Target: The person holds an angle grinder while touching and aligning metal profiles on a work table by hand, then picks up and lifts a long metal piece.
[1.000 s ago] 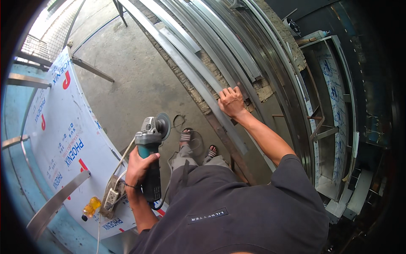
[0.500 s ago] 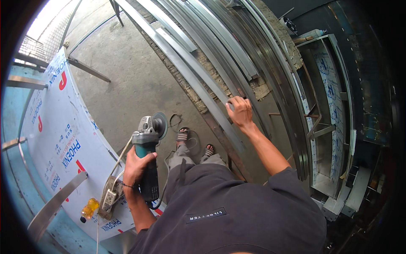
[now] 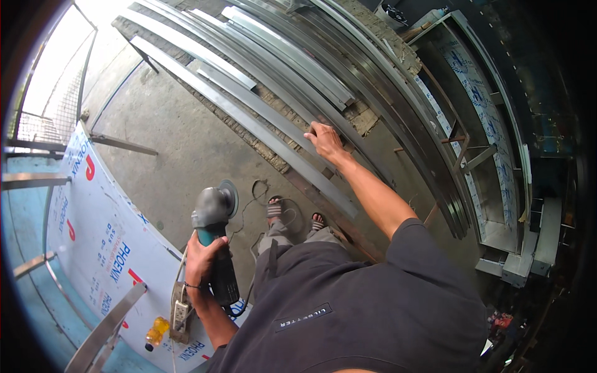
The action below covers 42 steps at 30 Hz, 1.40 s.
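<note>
My left hand [image 3: 200, 258] is wrapped round the body of an angle grinder [image 3: 216, 248], which is teal and black with a grey head. The grinder's disc [image 3: 229, 198] points up, away from me, and touches nothing. My right hand [image 3: 326, 142] is closed on the near end of a short metal bar [image 3: 255, 107], its fingers curled over that end. This bar lies among longer metal bars [image 3: 205, 99] on a rough workbench [image 3: 273, 160]. A cord runs from the grinder's lower end.
At left, a film-covered metal sheet [image 3: 93, 217] holds a power strip [image 3: 180, 316] and a yellow bottle [image 3: 158, 331]. Metal legs [image 3: 112, 320] stick up beside it. A metal frame [image 3: 497, 239] stands at right. A loose cable [image 3: 249, 205] lies on the floor by my feet.
The whole view has shifted, so the bench appears further left. My right hand stays at the bar's end, with its arm stretched further out. The grinder remains in my left hand.
</note>
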{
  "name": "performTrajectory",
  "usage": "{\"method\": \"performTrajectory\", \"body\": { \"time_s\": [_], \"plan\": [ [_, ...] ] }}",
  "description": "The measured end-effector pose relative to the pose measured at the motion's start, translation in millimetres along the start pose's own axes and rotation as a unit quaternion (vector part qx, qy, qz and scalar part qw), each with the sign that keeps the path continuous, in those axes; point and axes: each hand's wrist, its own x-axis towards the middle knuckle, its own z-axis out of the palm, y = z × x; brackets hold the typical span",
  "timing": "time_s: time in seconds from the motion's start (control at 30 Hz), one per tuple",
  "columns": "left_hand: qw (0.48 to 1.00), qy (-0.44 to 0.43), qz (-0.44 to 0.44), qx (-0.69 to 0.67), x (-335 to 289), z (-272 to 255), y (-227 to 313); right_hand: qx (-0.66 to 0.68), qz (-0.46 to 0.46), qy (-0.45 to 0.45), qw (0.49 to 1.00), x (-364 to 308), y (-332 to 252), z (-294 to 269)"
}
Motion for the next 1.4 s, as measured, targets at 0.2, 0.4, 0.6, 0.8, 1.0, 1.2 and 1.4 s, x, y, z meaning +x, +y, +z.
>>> {"method": "performTrajectory", "body": {
  "time_s": [0.2,0.4,0.6,0.8,1.0,1.2,1.4],
  "plan": [
    [1.0,-0.018,0.016,-0.008,6,-10,-7,0.088,0.016,0.125,0.988,-11,-35,-98],
    [0.998,-0.031,0.026,0.04,18,-5,15,-0.096,0.013,0.005,0.995,-35,-17,-41],
    [0.998,-0.038,0.036,0.034,10,1,21,-0.18,-0.022,0.113,0.977,-38,13,10],
    [0.998,-0.028,0.033,0.038,8,-4,1,-0.315,-0.128,0.215,0.915,-32,34,32],
    [0.999,-0.023,0.017,0.025,-1,-1,7,-0.3,-0.164,0.184,0.922,-25,30,24],
    [1.0,-0.014,0.026,0.01,5,-7,10,0.023,-0.102,0.257,0.961,-47,-35,-73],
    [0.998,-0.027,0.046,0.015,-3,-10,24,0.073,-0.15,0.381,0.909,-81,-63,-265]
  ]
}}
